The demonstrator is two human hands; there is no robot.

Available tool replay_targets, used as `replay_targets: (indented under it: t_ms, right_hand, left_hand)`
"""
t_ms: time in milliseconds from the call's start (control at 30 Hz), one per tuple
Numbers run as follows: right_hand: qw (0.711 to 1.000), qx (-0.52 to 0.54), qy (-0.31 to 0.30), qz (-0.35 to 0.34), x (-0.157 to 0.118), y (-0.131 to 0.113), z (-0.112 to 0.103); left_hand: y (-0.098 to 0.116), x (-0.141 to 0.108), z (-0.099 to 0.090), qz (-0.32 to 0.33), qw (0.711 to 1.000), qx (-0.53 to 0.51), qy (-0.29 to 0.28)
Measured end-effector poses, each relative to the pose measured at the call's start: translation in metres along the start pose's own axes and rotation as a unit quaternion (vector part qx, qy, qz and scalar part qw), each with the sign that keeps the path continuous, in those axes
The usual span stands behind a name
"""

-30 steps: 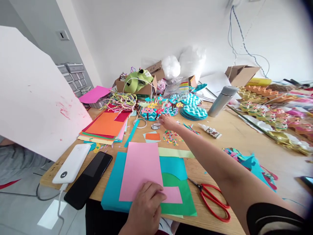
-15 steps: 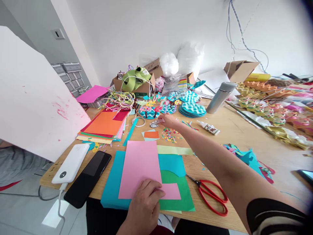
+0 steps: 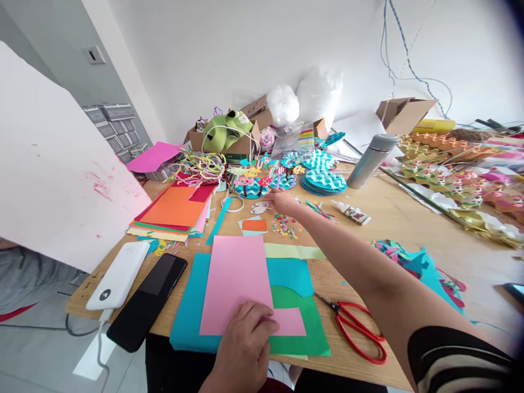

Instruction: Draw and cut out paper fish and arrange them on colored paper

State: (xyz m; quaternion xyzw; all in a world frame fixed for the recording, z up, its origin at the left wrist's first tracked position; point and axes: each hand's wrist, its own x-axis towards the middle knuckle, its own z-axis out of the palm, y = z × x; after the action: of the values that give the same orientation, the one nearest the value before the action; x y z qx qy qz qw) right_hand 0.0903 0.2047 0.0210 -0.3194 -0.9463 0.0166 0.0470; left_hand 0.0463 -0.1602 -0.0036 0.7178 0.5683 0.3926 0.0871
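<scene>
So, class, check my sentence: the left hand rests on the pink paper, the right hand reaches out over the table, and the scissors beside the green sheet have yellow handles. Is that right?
Not quite: the scissors beside the green sheet have red handles, not yellow, as the head view shows. The left hand does rest on the pink paper, and the right hand reaches out over the table.
</scene>
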Motion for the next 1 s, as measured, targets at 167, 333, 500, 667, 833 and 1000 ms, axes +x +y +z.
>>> replay_targets:
  t_ms: [167, 333, 500, 667, 833, 1000]
  right_hand:
    - [1.000, -0.028, -0.009, -0.001, -0.001, 0.005, 0.003]
    - [0.999, -0.042, -0.004, 0.006, 0.001, 0.002, 0.003]
    - [0.999, -0.035, -0.010, 0.017, 0.002, 0.003, 0.003]
    - [0.999, -0.016, -0.021, 0.038, 0.008, 0.004, 0.006]
    - [0.997, 0.015, -0.022, 0.069, 0.015, 0.007, 0.009]
    - [0.992, 0.070, -0.007, 0.104, 0.012, 0.008, 0.010]
  left_hand:
    - [-0.004, 0.000, 0.001, 0.012, 1.000, 0.000, -0.006]
    - [-0.004, 0.001, 0.000, 0.015, 1.000, 0.003, -0.015]
    - [-0.005, 0.000, 0.003, 0.017, 1.000, 0.002, -0.008]
    - [-0.010, -0.006, 0.010, 0.013, 1.000, -0.011, 0.010]
    - [-0.010, -0.007, 0.009, 0.007, 1.000, -0.014, -0.013]
    - [-0.009, -0.006, 0.006, 0.010, 1.000, -0.014, -0.017]
